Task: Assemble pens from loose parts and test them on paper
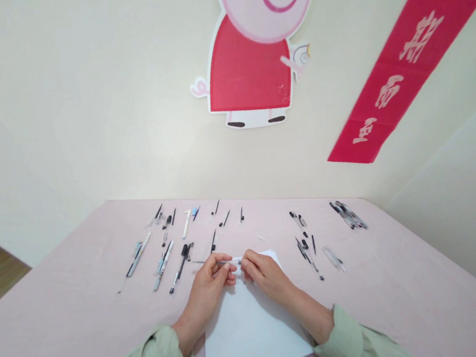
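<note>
Pen piece (199, 262), a skinny one, is what we've got up in our hands right now, just over the far end of the white paper (251, 332). Our left hand (209, 279) has its fingers (225, 258) pinched around it, with a thin dark end poking out left of the paper. Our right hand (268, 269) has its fingers bunched at the other end, but it's too small and blurry for us to tell exactly what they're gripping. Our green sleeves (166, 356) come in on either side of the paper. Left of the paper on the pink worktop (85, 310) we've got a black pen (182, 259), then a blue-and-white pen (164, 264) further out. Past the paper's far edge there's a little white bit (261, 238). Right of the paper we see black pen parts (309, 259), then clear pen parts (333, 259), and a bundle of black pens (348, 214) further right and back. On the wall beyond the paper: a pink pig cutout (249, 68), plus a red banner (404, 56) off to the paper's right
</note>
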A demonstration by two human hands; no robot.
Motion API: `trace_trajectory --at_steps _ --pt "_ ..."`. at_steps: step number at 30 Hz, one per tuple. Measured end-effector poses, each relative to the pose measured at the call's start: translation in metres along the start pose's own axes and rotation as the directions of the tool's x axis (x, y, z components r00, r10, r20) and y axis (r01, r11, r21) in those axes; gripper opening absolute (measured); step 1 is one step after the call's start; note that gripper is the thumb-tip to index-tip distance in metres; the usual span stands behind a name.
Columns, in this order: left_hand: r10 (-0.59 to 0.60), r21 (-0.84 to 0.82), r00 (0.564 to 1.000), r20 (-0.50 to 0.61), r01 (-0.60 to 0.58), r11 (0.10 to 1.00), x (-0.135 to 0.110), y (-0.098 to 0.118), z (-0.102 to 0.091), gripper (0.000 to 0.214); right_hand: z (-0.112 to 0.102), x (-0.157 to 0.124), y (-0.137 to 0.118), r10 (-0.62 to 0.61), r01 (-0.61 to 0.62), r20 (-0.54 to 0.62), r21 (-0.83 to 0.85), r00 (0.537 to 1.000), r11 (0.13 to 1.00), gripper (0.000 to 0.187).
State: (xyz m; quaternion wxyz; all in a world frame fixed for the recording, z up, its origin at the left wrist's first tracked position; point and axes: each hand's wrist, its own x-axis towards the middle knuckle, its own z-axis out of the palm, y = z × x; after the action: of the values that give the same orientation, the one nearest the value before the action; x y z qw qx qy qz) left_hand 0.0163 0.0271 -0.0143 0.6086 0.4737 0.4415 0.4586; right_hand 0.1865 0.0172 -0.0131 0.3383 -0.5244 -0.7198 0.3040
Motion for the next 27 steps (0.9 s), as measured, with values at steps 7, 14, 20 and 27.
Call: trace_trajectory --at_steps 7,14,20,27 --pt "0.001 -0.006 1.000 -0.003 -0.001 1.000 0.0001 -0.0008 0.0007 0.025 0.0003 -0.0006 0.0008 -0.002 0.002 -0.034 -0.006 0.999 1.000 0.010" --pt "0.007 -0.008 1.000 -0.001 -0.007 1.000 0.0016 -0.0036 0.0002 0.026 -0.0001 -0.0011 0.0001 0.011 -0.011 -0.020 -0.007 1.000 1.000 0.012" --pt "-0.004 -0.001 1.000 -0.005 0.004 1.000 0.0009 -0.0030 -0.0004 0.026 0.0006 -0.0005 0.0005 0.009 -0.009 -0.009 -0.026 1.000 1.000 0.017" --pt "-0.014 -0.011 1.000 -0.011 0.014 1.000 -0.0003 -0.0012 0.0003 0.026 -0.0002 -0.0015 -0.0001 -0.010 0.009 -0.030 -0.009 1.000 1.000 0.011"
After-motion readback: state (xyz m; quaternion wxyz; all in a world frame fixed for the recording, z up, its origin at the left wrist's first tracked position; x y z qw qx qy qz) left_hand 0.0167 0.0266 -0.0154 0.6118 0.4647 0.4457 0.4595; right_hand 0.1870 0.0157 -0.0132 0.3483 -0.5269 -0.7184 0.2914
